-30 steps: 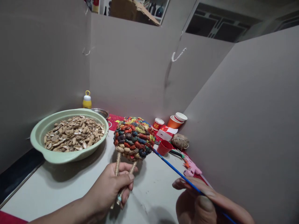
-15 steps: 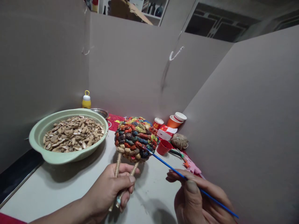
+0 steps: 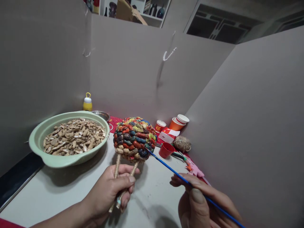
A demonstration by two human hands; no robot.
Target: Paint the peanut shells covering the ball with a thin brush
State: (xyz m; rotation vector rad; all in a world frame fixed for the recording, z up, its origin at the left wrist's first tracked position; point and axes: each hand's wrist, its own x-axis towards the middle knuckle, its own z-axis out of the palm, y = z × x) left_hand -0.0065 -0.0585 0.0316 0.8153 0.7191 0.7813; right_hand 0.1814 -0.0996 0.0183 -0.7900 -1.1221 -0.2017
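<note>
My left hand (image 3: 116,186) is closed around the twine-wrapped legs (image 3: 117,166) of a rounded craft piece covered in peanut shells (image 3: 134,139). Most shells are painted red, blue, yellow or green; some along the lower edge look bare tan. Between the thumb and fingers of my right hand (image 3: 201,199) is a thin blue paintbrush (image 3: 171,169). Its tip meets the lower right side of the shell-covered piece, at a dark blue shell. A small red cup (image 3: 166,150) stands just right of the piece.
On the left, a pale green colander (image 3: 35,144) holds many peanut shells (image 3: 73,137). A yellow bottle (image 3: 87,103) and a metal bowl (image 3: 102,114) stand behind it. Toward the back right are stacked paper cups (image 3: 177,123), a twine ball (image 3: 182,144) and a pink glue gun (image 3: 196,169). Grey panels surround the white table (image 3: 71,193).
The shell-covered piece and my left hand have shifted slightly left. The brush tip stays against the lower right shells, moving a little down and left.
</note>
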